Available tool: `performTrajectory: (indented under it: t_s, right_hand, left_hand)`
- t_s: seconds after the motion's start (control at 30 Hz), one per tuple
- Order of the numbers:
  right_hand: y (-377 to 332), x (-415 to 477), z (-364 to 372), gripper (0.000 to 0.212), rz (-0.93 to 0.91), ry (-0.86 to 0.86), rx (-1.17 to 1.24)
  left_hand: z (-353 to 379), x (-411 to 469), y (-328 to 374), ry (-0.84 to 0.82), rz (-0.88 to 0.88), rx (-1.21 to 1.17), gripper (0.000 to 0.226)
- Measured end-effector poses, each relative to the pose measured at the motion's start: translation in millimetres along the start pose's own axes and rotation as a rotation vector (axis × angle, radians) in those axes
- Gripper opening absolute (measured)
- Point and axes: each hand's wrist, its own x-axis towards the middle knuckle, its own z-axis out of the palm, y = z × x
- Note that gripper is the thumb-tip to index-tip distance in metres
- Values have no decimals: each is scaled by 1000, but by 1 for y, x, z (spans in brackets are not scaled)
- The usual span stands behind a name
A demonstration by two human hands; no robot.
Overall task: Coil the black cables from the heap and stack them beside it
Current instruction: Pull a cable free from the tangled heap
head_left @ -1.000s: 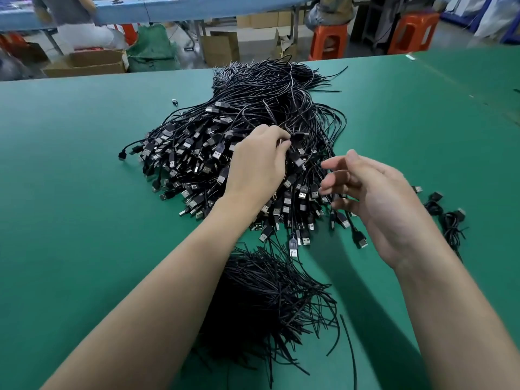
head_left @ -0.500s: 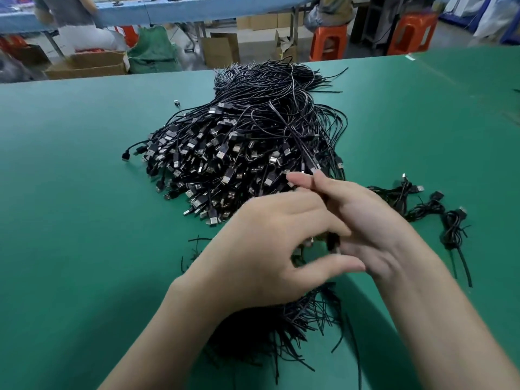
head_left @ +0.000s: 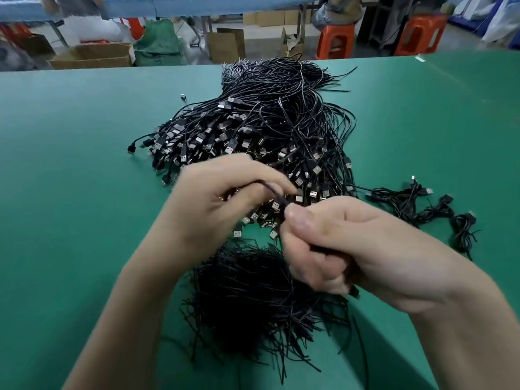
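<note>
A big heap of black USB cables (head_left: 270, 130) lies in the middle of the green table (head_left: 70, 192), plugs toward me. One black cable (head_left: 274, 192) runs between my hands just in front of the heap. My left hand (head_left: 222, 201) pinches it between thumb and fingers. My right hand (head_left: 337, 243) is curled round the other part of it, with a plug end sticking out under the palm. Three coiled cables (head_left: 427, 209) lie to the right of the heap.
A pile of thin black ties (head_left: 259, 299) lies below my hands near the front edge. A small loose plug (head_left: 183, 96) sits left of the heap. Beyond the table stand cardboard boxes (head_left: 92, 56) and orange stools (head_left: 336, 40).
My left hand left the heap and came back toward me with one cable. Both hands met, then drew slightly apart, and now hold that cable between them.
</note>
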Motion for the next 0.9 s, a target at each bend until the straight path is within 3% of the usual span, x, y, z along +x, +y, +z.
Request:
performTrajectory:
  t_s: [0.1,0.17,0.23,0.33,0.4,0.5,0.57,0.63,0.7,0.8,0.83,0.9]
  right_hand:
    - [-4,-2,-7,42,-136,-34,253]
    - [-5,-1,-11,38,-257,-8,441]
    - [-4,1,-14,37,-367,152,454]
    - [0,1,-19,39,-539,503,148]
    - [4,2,-22,38,-606,674,-217]
    - [13,5,-19,31,-529,834,-759]
    - [17,9,-12,37,-383,791,-830]
    - [20,13,-4,56,-201,578,-611]
    - [17,15,3,67,-70,309,-236]
    - [10,16,6,47,-158,42,379]
    - [9,16,5,39,-243,62,485]
    - [7,15,1,35,-383,299,458]
  left_hand:
    - [-10,-2,5,15,-13,7,21]
    - [1,-4,15,-121,-53,-13,23]
    - [15,-4,26,-308,-131,15,22]
    - [22,-2,36,-397,-210,109,35]
    - [16,0,41,-359,-184,144,33]
    - [4,1,44,-210,-59,183,30]
    - [-5,2,42,-52,21,170,22]
    - [-6,2,35,99,19,104,23]
    - [-1,1,26,202,-65,-44,25]
    - [15,0,19,210,-132,-198,20]
    - [21,-1,18,151,-148,-203,22]
    - [30,-4,19,-34,-227,-209,26]
